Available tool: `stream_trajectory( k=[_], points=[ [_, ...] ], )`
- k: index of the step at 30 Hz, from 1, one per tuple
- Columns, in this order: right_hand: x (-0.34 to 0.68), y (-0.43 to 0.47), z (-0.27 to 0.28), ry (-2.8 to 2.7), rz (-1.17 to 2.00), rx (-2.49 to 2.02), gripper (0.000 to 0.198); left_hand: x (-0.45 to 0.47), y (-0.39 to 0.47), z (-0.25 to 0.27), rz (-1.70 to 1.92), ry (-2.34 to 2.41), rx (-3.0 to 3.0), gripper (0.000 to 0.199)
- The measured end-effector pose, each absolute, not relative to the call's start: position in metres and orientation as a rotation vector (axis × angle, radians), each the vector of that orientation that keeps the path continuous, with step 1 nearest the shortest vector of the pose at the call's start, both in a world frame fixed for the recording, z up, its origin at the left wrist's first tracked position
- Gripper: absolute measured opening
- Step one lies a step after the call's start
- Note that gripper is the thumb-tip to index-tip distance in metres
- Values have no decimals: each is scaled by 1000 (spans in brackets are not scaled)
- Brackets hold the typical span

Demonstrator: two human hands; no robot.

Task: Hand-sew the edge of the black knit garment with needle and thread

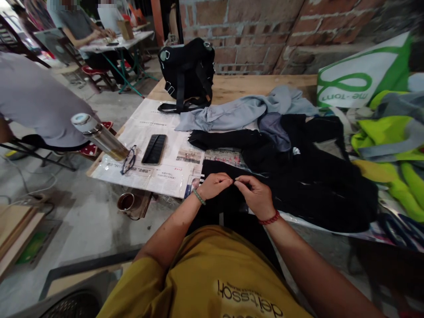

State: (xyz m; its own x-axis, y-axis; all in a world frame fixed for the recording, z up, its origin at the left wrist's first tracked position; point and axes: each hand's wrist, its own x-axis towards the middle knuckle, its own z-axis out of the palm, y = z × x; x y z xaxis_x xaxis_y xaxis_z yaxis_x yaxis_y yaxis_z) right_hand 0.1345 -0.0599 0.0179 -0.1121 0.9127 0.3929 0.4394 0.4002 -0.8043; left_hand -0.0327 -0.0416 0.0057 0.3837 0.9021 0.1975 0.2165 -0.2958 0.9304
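Note:
My left hand (214, 184) is closed in a pinch, its fingertips close to those of my right hand (255, 192), which is pinched as well. Whatever lies between the fingertips is too small to make out. Beneath both hands spreads a black garment (311, 176) with a small white mark, one sleeve reaching left across the table. Behind it a light grey-blue garment (228, 115) lies crumpled.
On the newspaper-covered table (165, 176) are a phone (154, 149), eyeglasses (129, 160), a tilted bottle (99, 137) and a black backpack (188, 70). At right are yellow-green clothing (391, 141), scissors (397, 225) and a green-white bag (361, 79). A cup (126, 203) stands below the left edge. People sit at left.

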Motion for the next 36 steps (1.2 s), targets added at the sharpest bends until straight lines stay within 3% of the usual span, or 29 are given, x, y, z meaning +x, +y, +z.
stream_trajectory(
  k=[9, 29, 36],
  points=[
    [135, -60, 11, -1817, 390, -1111, 7, -29, -45, 7, 1028, 965, 1760, 29],
    [135, -53, 22, -1750, 268, -1125, 4, -27, -42, 2, 962, 974, 1856, 31],
    [130, -51, 21, -1840, 306, -1063, 7, -30, -44, 10, 944, 982, 1632, 39]
  ],
)
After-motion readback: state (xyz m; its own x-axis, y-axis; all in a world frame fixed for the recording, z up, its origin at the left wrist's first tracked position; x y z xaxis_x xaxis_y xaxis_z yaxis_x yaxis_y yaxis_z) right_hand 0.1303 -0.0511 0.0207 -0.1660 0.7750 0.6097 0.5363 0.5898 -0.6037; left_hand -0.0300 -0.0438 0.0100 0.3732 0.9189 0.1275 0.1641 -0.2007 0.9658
